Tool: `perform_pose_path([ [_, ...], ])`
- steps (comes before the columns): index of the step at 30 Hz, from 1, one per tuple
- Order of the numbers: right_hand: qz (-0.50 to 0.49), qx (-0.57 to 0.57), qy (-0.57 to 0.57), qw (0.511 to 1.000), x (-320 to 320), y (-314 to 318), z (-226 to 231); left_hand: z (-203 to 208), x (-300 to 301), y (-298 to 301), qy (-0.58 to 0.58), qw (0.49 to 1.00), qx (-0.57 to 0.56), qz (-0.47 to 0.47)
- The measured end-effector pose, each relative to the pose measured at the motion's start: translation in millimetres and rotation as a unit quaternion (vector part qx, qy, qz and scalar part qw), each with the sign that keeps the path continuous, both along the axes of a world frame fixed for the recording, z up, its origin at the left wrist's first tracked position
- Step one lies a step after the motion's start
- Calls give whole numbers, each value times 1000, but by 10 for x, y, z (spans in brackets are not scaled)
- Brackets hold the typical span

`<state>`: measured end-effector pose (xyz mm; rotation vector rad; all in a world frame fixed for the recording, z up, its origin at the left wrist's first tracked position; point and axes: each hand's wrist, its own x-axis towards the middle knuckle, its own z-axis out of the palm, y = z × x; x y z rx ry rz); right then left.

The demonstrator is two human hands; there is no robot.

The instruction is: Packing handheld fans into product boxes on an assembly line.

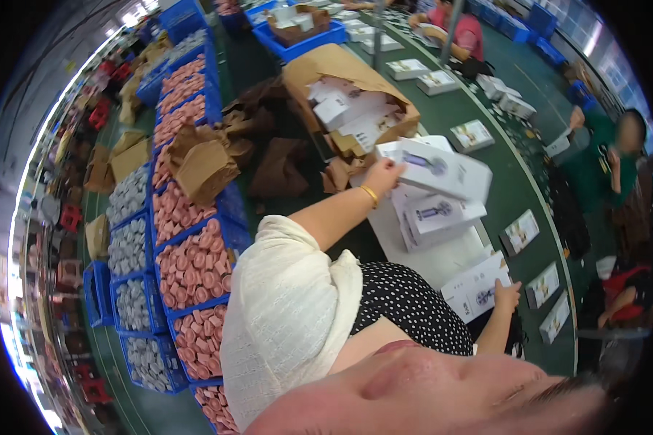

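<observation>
My left hand (384, 175), with a yellow bangle at its wrist, grips one end of a white printed box (453, 172) showing a small handheld fan. That box is tilted above a pile of similar white boxes (437, 216) on a pale worktop (395, 246). Lower right, my right hand (507, 296) has its fingers closed on the edge of another white fan box (473, 288), which looks flat. Beside the pile stands a large brown paper sack (315, 69), open and holding several white cartons (352, 112).
A green conveyor belt (511, 283) carries spaced white boxes (521, 232) past the worktop. Blue crates (232, 232) of pink parts (192, 268) line the left, with grey parts (132, 250) beyond. Crumpled brown paper (279, 167) lies between. Co-workers (606, 156) sit across the belt.
</observation>
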<state>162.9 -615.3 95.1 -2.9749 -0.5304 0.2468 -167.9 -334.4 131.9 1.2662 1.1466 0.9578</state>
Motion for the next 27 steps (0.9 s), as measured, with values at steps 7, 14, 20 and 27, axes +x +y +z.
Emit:
perform_pose_path([
  [7,26,84,74,993,272,46,-329,-164,-71,448,-107,981,-161,31],
  [14,-28,57,43,997,177,58,-1,-137,42,576,-86,974,-209,27],
  [20,-24,270,48,961,520,-68,-324,-109,222,453,68,986,23,148],
  [27,128,625,129,759,-109,218,270,391,749,-354,90,963,154,-200],
])
